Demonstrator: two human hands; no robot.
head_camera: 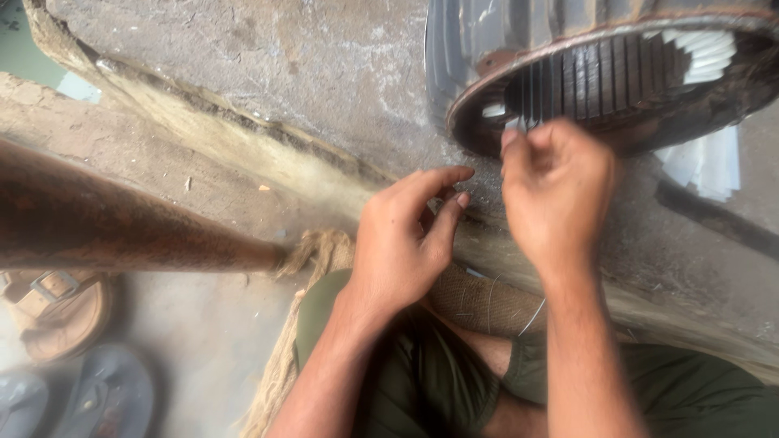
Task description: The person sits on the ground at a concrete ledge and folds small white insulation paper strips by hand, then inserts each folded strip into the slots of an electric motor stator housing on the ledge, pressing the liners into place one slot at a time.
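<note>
**At the stator's rim, both hands work**

Low on the stator (617, 73), the right hand (556, 195) pinches its fingers shut at the slotted edge; what it grips is unclear. Just beside, the left hand (406, 235) spreads loosely curled fingers, holding nothing visible, over burlap (487, 304).

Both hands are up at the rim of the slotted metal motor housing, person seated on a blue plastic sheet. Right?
Not quite. The head view shows the left hand and right hand at the rim of the slotted metal housing, but the person sits on brown burlap sacking, not a blue plastic sheet.
</note>
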